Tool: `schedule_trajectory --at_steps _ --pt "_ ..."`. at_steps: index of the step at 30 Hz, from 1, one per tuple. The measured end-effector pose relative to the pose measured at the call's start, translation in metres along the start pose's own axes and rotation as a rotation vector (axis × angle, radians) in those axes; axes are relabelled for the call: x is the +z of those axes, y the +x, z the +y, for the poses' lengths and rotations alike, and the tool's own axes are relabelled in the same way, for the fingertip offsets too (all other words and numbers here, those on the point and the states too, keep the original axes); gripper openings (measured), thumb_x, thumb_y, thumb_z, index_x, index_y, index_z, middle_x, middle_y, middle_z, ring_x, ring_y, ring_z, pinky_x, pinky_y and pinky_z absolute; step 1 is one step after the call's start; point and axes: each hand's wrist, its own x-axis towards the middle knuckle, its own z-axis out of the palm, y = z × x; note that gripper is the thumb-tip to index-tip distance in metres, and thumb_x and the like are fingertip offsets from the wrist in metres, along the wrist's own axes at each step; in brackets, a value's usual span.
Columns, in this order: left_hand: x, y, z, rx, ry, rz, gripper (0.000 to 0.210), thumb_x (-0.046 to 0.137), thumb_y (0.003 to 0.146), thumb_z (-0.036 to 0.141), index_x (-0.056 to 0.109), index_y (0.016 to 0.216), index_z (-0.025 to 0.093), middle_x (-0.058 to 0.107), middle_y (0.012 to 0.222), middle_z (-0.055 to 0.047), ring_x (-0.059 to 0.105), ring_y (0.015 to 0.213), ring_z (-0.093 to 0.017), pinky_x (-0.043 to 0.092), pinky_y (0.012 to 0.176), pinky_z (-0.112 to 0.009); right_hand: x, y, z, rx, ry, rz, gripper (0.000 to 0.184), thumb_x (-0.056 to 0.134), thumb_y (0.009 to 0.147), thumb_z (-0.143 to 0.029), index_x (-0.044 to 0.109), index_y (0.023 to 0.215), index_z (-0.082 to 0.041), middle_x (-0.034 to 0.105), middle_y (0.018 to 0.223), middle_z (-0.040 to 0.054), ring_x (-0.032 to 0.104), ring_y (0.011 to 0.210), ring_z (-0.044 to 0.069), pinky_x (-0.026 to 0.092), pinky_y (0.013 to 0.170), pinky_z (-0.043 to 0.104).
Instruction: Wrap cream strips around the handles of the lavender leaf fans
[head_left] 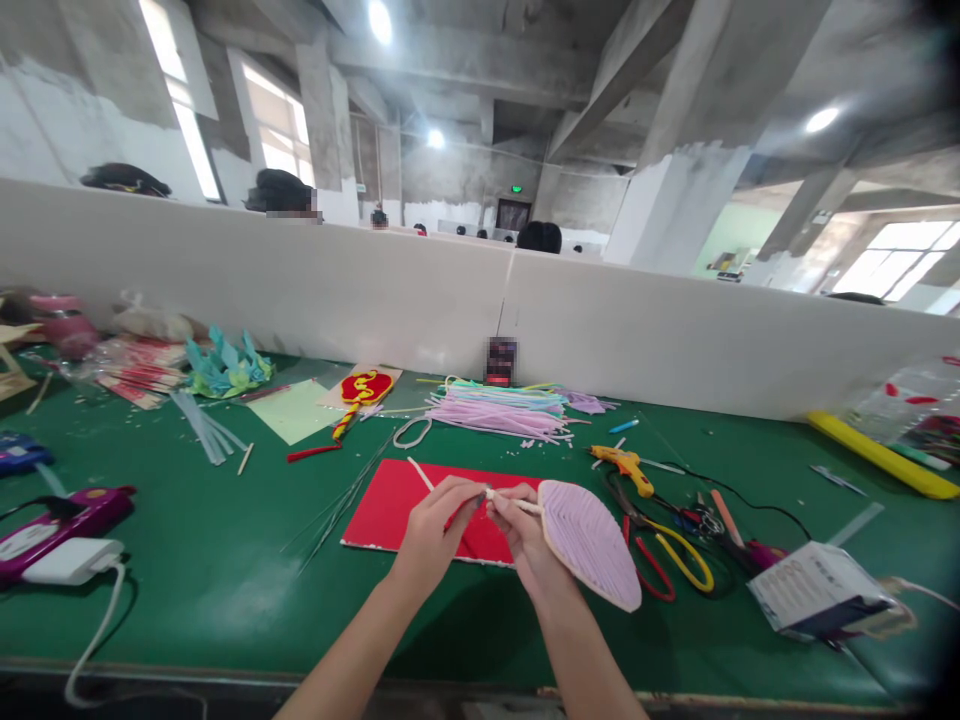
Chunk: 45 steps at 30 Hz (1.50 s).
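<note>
A fan (589, 540) of lavender pipe cleaner rows with a cream edge tilts to the right above the table. My right hand (523, 525) is closed around its cream handle, fingers near the handle's end. My left hand (439, 525) pinches a cream pipe cleaner (421, 474) at that end, its loose tail pointing up to the left. Both hands meet fingertip to fingertip over a red board (375, 510). The exact contact between strip and handle is hidden by my fingers.
Lavender and blue pipe cleaners (499, 410) lie behind the board. A yellow glue gun (626, 468), pliers (679, 555) and a white box (821, 590) are on the right. A finished red and yellow fan (366, 388) and a purple power strip (71, 520) lie left. A white partition (637, 330) borders the table.
</note>
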Motion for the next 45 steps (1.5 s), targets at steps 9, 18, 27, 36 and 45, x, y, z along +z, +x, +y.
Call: schedule_trajectory --at_steps 9,18,27,36,45 --pt "0.002 0.003 0.007 -0.145 -0.054 0.038 0.013 0.050 0.081 0.022 0.063 0.084 0.018 0.063 0.078 -0.003 0.059 0.072 -0.012 0.047 0.067 -0.021 -0.008 0.012 0.009 -0.395 -0.270 -0.013 0.010 0.072 0.060 -0.022 0.062 0.060 -0.022 0.067 0.061 -0.0013 0.064 0.055 0.015 0.054 0.056 0.028" --pt "0.003 0.003 0.013 -0.362 -0.225 0.073 0.016 0.055 0.077 0.029 0.066 0.080 0.017 0.065 0.075 -0.003 0.059 0.069 -0.013 0.046 0.062 -0.021 -0.006 0.011 0.002 -0.637 -0.418 -0.092 0.013 0.069 0.063 -0.014 0.064 0.067 -0.025 0.068 0.065 -0.0032 0.065 0.061 0.015 0.053 0.057 0.026" --pt "0.005 0.005 0.017 -0.497 -0.310 0.065 0.021 0.059 0.072 0.035 0.065 0.076 0.015 0.065 0.072 -0.004 0.058 0.068 -0.015 0.047 0.063 -0.023 -0.008 0.008 0.000 -0.490 -0.437 -0.027 0.011 0.072 0.060 -0.020 0.067 0.062 -0.029 0.068 0.067 -0.0022 0.064 0.067 0.018 0.052 0.065 0.033" --pt "0.002 0.009 0.021 -0.603 -0.397 0.041 0.020 0.062 0.069 0.031 0.068 0.076 0.014 0.068 0.074 -0.004 0.061 0.070 -0.015 0.048 0.066 -0.023 -0.009 0.006 -0.009 -0.618 -0.592 -0.059 0.013 0.070 0.063 -0.020 0.069 0.068 -0.031 0.067 0.071 -0.0013 0.064 0.068 0.018 0.052 0.066 0.032" --pt "0.004 0.007 0.025 -0.609 -0.379 0.058 0.020 0.060 0.071 0.031 0.069 0.077 0.014 0.069 0.072 -0.005 0.062 0.068 -0.016 0.050 0.065 -0.024 -0.006 0.000 -0.016 -0.729 -0.673 -0.058 0.022 0.069 0.064 -0.013 0.069 0.073 -0.033 0.063 0.072 -0.0021 0.061 0.064 0.015 0.050 0.061 0.029"
